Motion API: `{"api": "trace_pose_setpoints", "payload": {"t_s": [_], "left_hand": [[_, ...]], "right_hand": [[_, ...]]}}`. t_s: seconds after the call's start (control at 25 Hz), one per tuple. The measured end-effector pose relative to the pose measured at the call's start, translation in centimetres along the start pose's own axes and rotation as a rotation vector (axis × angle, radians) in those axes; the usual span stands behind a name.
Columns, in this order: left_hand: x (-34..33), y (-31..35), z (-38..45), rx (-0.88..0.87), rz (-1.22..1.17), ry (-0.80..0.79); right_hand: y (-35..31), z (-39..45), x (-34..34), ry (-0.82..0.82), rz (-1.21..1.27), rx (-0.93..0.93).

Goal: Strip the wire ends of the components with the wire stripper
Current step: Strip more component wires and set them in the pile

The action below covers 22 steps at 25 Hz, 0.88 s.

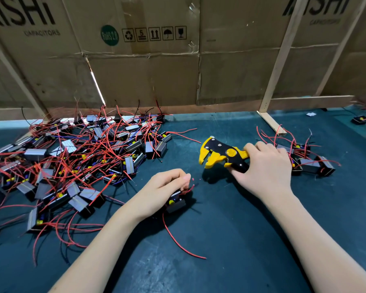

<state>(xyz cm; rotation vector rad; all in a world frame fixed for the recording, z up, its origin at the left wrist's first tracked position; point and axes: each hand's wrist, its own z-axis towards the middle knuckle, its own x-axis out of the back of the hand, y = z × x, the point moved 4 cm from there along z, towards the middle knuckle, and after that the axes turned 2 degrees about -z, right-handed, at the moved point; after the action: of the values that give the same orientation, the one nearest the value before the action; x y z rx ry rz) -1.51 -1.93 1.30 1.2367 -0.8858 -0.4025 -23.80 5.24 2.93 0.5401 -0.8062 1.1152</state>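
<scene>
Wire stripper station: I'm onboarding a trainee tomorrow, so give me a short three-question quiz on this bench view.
1. True or false: the right hand holds the wire stripper with its jaws open.
2. What do the left hand's fingers pinch?
A. the red wire of a component
B. a cardboard flap
C. the stripper handle
3. Fill in: the big pile of components lies to the ____ of the left hand.

Key: 1 true; 2 A; 3 left. The smaller pile sits behind the right hand.
</scene>
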Motion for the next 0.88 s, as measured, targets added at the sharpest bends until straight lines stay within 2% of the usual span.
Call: {"api": "trace_pose_setpoints", "payload": {"t_s": [0.16, 0.32, 0.44, 0.52, 0.64, 0.76, 0.88], "left_hand": [[0.2, 0.0, -0.4, 0.017, -0.094, -0.24], [1.3, 0.2, -0.8, -0.062, -0.186, -0.245], [0.6, 0.9, -1.2, -0.136, -0.091, -0.304], [-0.2, 1.1, -1.0, -0.133, -0.034, -0.274], [-0.6, 1.1, -0.3, -0.094, -0.063, -0.14], [-0.3, 0.6, 0.2, -0.031, -0.153, -0.011], [-0.2, 0.3, 0.4, -0.005, -0.117, 0.056]], "right_hand": [[1.2, 0.1, 0.1, 0.022, 0.062, -0.069], [1.4, 0.1, 0.0, 0.009, 0.09, -0.09], [1.4, 0.1, -0.3, -0.021, 0.101, -0.108], [1.4, 0.1, -0.3, -0.041, 0.097, -0.104], [1.0, 0.1, -0.4, -0.054, 0.103, -0.07], [0.3, 0.0, -0.1, -0.013, 0.13, -0.018], [-0.4, -0.1, 0.1, 0.011, 0.122, 0.026]]}}
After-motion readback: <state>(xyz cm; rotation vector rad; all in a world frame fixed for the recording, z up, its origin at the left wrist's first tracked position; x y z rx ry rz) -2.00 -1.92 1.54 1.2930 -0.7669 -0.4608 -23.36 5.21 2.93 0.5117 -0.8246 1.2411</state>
